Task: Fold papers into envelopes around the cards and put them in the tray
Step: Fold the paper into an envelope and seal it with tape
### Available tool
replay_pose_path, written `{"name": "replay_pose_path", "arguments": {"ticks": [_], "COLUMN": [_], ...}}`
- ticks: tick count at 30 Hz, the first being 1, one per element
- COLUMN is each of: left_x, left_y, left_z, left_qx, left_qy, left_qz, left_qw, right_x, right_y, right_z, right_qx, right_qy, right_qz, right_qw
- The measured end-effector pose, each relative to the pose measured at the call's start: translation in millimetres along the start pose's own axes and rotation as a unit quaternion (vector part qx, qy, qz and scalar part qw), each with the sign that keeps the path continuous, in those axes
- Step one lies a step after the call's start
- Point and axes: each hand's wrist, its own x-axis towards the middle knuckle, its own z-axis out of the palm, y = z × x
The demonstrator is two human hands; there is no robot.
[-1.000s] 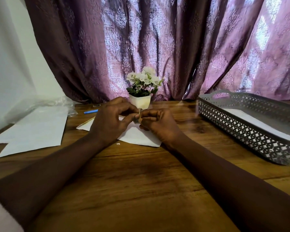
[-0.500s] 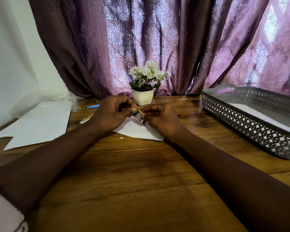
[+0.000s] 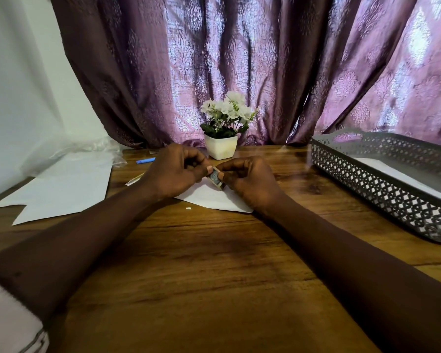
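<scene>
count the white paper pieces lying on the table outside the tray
3, maybe more hidden: the large sheets at the left look like two overlapping, one sheet lies under the hands at centre, and a small strip peeks out behind the left hand.

At centre frame, our left hand (image 3: 174,171) and right hand (image 3: 247,183) pinch a small card (image 3: 215,178) between their fingertips, above a white paper (image 3: 211,198) on the wooden table (image 3: 214,263). A grey lattice tray (image 3: 382,189) holding paper sits at right. More sheets (image 3: 61,189) lie at left, a flowerpot (image 3: 222,146) just behind our hands.
</scene>
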Motion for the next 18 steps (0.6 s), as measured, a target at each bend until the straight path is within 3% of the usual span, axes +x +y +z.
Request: {"name": "replay_pose_path", "arguments": {"ticks": [9,18], "left_x": [2,3], "left_y": [5,9], "left_z": [-9,-14], "left_qx": [-0.014,0.022], "left_qy": [-0.072,-0.068], "left_qz": [-0.050,-0.043], "left_qw": [0.996,0.997], "right_x": [-2,-3], "right_y": [-8,-12], "right_z": [1,2], "right_qx": [-0.031,-0.038], "right_qy": [-0.002,0.003], "right_qz": [-0.012,-0.004], "right_qw": [0.999,0.999]}}
